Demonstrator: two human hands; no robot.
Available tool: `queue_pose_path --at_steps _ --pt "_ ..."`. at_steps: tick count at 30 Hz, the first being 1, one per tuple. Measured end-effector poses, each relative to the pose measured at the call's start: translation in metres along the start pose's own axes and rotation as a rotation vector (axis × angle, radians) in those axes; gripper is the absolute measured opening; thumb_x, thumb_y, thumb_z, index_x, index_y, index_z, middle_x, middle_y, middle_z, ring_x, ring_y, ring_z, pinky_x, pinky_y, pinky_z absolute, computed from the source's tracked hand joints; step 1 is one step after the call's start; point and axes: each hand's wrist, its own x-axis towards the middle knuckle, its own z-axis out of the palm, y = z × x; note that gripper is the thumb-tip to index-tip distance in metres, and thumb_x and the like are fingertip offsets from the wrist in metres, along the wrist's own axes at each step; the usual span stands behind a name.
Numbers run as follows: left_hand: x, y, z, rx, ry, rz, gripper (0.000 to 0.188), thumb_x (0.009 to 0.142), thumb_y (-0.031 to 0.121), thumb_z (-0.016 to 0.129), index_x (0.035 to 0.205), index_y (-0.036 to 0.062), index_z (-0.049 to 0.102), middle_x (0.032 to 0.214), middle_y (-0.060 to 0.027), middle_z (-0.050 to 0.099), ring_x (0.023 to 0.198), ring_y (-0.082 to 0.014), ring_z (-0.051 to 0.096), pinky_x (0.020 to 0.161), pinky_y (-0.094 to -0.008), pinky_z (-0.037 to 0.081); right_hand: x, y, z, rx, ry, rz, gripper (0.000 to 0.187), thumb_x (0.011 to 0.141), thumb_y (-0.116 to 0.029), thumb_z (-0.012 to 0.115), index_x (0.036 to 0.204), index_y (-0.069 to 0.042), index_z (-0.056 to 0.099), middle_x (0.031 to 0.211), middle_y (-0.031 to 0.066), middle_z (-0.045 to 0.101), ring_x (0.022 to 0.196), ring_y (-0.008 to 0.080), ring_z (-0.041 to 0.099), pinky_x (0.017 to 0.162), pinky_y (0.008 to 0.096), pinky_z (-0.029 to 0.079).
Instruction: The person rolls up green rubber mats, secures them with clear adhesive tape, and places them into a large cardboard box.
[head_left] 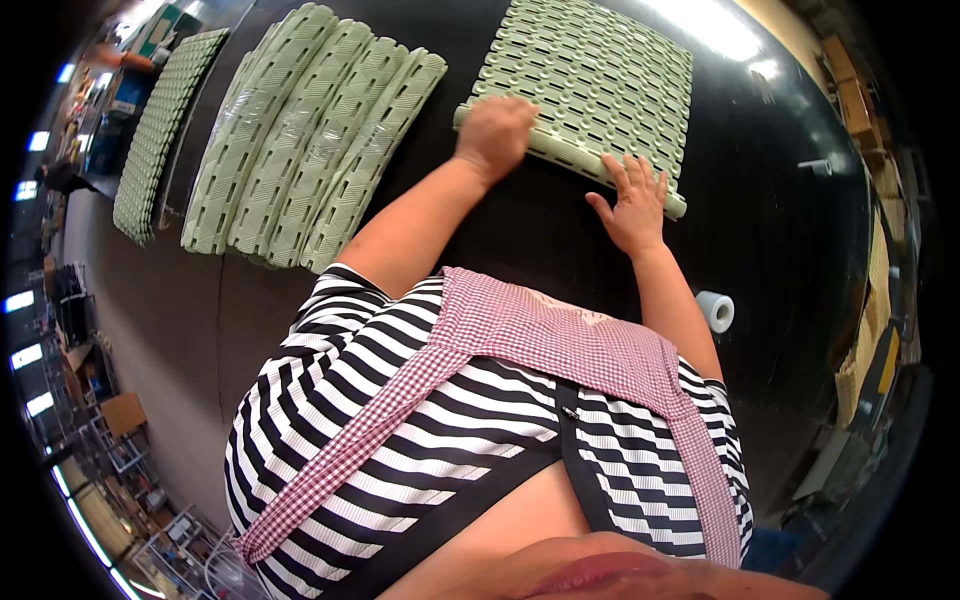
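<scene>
A pale green slotted plastic mat [590, 80] lies on the black table, its knobbed side up. Its near edge is turned over into a narrow roll. At the left end of that roll, my left hand [497, 138] is closed over the edge, with its fingertips partly hidden. My right hand [634, 205] rests toward the roll's right end, fingers spread and touching it, thumb apart. To the left of my left hand, several rolled green mats [310, 130] lie side by side, with a shiny clear wrap on parts of them.
Beyond the rolls at far left stands a stack of green mats [165, 130]. A white roll of tape [716, 311] sits on the black table [760, 230] near my right forearm. Further right is a small white object [816, 166]. Cardboard boxes [850, 100] line the right side.
</scene>
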Motion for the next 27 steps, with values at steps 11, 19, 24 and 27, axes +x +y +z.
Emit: queue_pose_path --at_steps 11,19,24,27 --pt "0.083 0.031 0.038 0.306 -0.170 0.000 0.070 0.098 0.067 0.047 0.145 0.0166 0.057 0.147 -0.0197 0.052 0.139 -0.0361 0.046 0.115 -0.0521 0.030 0.072 0.031 0.017 -0.013 0.300 -0.140 0.047 0.088 -0.024 0.071 0.133 -0.016 0.059 0.137 0.0073 0.058 0.131 0.0276 0.052 0.121 0.0517 0.025" --pt "0.131 -0.005 0.051 0.177 -0.024 0.268 0.050 0.094 0.050 0.064 0.128 0.0140 0.065 0.124 -0.0110 0.066 0.124 -0.0327 0.057 0.107 -0.0472 0.040 0.115 0.038 0.009 -0.006 0.061 0.030 0.076 0.085 -0.041 0.079 0.150 -0.019 0.045 0.150 0.0073 0.051 0.144 0.0277 0.041 0.123 0.0506 0.021" --pt "0.112 0.000 0.049 0.351 -0.058 0.210 0.066 0.089 0.035 0.075 0.147 0.0178 0.051 0.142 -0.0060 0.055 0.135 -0.0266 0.047 0.113 -0.0462 0.032 0.131 0.047 0.002 -0.013 0.031 0.038 0.062 0.086 -0.040 0.078 0.140 -0.020 0.054 0.138 0.0048 0.061 0.134 0.0252 0.051 0.113 0.0460 0.033" --pt "0.113 0.009 0.039 0.318 -0.123 0.226 0.059 0.090 0.033 0.074 0.142 0.0164 0.054 0.134 -0.0092 0.058 0.130 -0.0300 0.050 0.111 -0.0463 0.033 0.124 0.044 -0.001 -0.015 0.069 0.040 0.055 0.086 -0.032 0.078 0.135 -0.020 0.058 0.133 0.0047 0.063 0.128 0.0259 0.055 0.108 0.0447 0.037"
